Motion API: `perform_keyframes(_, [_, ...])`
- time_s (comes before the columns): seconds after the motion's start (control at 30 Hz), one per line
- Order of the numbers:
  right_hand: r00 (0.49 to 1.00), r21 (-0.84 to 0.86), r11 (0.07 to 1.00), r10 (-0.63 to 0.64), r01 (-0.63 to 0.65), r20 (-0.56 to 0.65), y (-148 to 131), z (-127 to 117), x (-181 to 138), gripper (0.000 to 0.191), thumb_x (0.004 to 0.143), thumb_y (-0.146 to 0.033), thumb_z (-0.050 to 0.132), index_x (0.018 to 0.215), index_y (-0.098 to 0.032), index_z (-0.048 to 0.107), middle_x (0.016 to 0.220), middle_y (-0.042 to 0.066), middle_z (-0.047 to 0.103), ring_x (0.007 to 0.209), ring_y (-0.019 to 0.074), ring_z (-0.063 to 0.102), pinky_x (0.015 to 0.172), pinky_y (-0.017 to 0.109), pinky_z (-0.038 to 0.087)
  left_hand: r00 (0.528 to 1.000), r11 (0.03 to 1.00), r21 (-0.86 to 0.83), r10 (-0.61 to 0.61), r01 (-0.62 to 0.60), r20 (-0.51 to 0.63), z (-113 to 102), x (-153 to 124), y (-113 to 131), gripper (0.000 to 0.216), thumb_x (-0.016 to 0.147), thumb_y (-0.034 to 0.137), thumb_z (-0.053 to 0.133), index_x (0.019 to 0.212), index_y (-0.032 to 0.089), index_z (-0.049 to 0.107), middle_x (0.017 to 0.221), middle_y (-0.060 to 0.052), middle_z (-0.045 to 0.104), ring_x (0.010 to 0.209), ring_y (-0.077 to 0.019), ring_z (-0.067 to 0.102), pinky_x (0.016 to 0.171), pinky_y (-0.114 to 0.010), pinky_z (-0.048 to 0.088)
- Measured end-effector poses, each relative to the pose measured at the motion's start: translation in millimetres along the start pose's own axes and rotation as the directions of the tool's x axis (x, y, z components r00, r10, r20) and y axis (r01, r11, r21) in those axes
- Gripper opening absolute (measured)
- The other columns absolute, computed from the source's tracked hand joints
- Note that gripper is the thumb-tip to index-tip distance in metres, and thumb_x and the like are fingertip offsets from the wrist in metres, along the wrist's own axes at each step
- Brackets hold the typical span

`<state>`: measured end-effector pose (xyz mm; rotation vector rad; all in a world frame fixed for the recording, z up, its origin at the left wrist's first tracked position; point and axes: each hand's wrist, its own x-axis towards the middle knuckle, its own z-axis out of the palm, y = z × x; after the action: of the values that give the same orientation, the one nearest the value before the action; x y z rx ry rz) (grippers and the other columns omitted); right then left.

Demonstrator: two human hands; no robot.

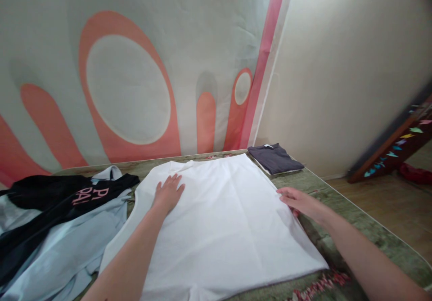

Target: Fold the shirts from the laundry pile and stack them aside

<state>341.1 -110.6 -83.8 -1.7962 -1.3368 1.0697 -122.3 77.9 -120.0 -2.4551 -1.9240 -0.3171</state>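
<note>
A white T-shirt (pixel 216 220) lies spread out on the table in front of me. My left hand (pixel 168 193) rests flat on its upper left part, palm down with the fingers a little apart. At the shirt's right edge, my right hand (pixel 293 199) has its fingers closed on the fabric, and the edge looks slightly raised there. The thumb of that hand is partly hidden. Faint creases run across the shirt, and its near edge is cut off by the bottom of the view.
Left of the shirt is a loose heap with a black garment (pixel 67 193) bearing pink letters and a light blue garment (pixel 74 242). Folded dark clothing (pixel 275 158) sits at the table's back right corner. A patterned cloth (pixel 351 220) covers the table, which stands against a wall.
</note>
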Motion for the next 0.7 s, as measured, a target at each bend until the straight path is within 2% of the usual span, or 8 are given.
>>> perform_keyframes(0.13, [0.989,-0.13,0.988,-0.097,0.082,-0.114,-10,10,61,0.034,0.081,-0.039,0.057,0.109,-0.02,0.062,0.075,0.0,0.064,0.051,0.0099,0.05,0.043,0.019,0.038,1.0,1.0,-0.017,-0.005,0.005,-0.01,0,0,0,0.05,0.095,0.042,0.035,0.142,0.026,0.042,0.154,-0.005,0.032,0.142,-0.0252,0.026,0.113,-0.054,0.016])
perform_keyframes(0.23, [0.954,-0.249,0.958,-0.199,0.141,-0.224,-11,21,93,0.029,0.08,-0.035,0.057,0.103,-0.019,0.066,0.078,0.002,0.069,0.055,0.0121,0.056,0.051,0.023,0.044,1.0,0.999,-0.033,-0.016,0.015,-0.027,-4,-1,1,0.048,0.095,0.04,0.037,0.139,0.025,0.046,0.152,-0.006,0.035,0.141,-0.0246,0.028,0.113,-0.052,0.018])
perform_keyframes(0.37, [0.892,-0.328,0.924,-0.305,0.194,-0.333,-4,32,111,0.023,0.078,-0.03,0.056,0.095,-0.021,0.069,0.092,0.005,0.071,0.082,0.0191,0.064,0.077,0.03,0.048,0.995,0.996,-0.064,-0.062,0.057,-0.073,-11,-3,4,0.043,0.095,0.036,0.038,0.133,0.023,0.051,0.148,-0.007,0.043,0.138,-0.0226,0.035,0.111,-0.046,0.027])
perform_keyframes(0.47, [0.844,-0.38,0.892,-0.389,0.244,-0.369,2,32,111,0.022,0.079,-0.027,0.051,0.09,-0.023,0.07,0.1,0.004,0.071,0.089,0.0202,0.064,0.086,0.033,0.046,0.99,0.99,-0.092,-0.111,0.102,-0.091,-18,-2,0,0.039,0.093,0.034,0.04,0.127,0.022,0.057,0.14,-0.008,0.052,0.131,-0.023,0.044,0.108,-0.042,0.033])
perform_keyframes(0.6, [0.793,-0.46,0.85,-0.457,0.257,-0.402,12,23,109,0.025,0.08,-0.027,0.048,0.091,-0.023,0.07,0.104,0.004,0.07,0.093,0.0205,0.063,0.088,0.032,0.045,0.983,0.981,-0.133,-0.155,0.141,-0.101,-43,6,-29,0.038,0.09,0.032,0.048,0.125,0.021,0.058,0.136,-0.007,0.055,0.125,-0.022,0.051,0.105,-0.031,0.036])
perform_keyframes(0.7, [0.829,-0.494,0.845,-0.419,0.207,-0.37,20,18,110,0.025,0.081,-0.03,0.049,0.095,-0.024,0.069,0.101,0.004,0.071,0.087,0.0203,0.064,0.081,0.031,0.046,0.974,0.967,-0.147,-0.217,0.206,-0.066,-70,11,-69,0.035,0.09,0.026,0.048,0.123,0.019,0.059,0.124,-0.008,0.063,0.115,-0.0242,0.058,0.1,-0.032,0.041])
